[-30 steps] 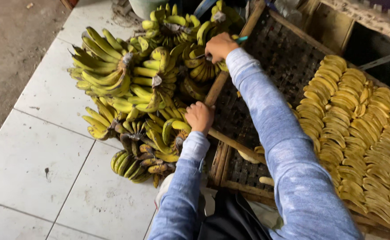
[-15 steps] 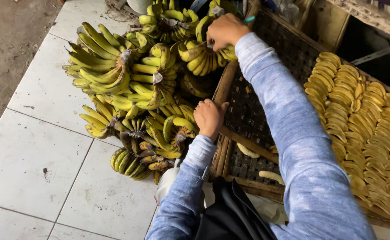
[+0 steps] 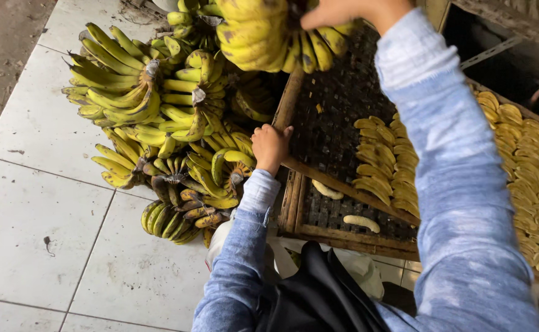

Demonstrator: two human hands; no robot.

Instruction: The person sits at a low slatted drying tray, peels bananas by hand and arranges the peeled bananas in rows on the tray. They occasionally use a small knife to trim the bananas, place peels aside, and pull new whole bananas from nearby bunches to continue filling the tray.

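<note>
**Count of what I see**

I count two hands: the left hand [image 3: 269,146] and the right hand [image 3: 349,11]. One bunch of bananas [image 3: 269,37] is lifted at the top. On the tiled floor [image 3: 42,221] I count about eight more bunches in a pile [image 3: 159,135]; some are hidden, so I am not sure. There are two wooden lattice trays [image 3: 337,117]. Two peeled bananas [image 3: 360,222] lie alone on the lower tray. The peeled bananas in rows [image 3: 527,184] are too many to count exactly. One black bag [image 3: 318,295] is below.

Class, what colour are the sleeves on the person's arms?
The sleeves are a mottled light blue and white, like washed denim. The head view, the only one, shows them clearly.
</note>
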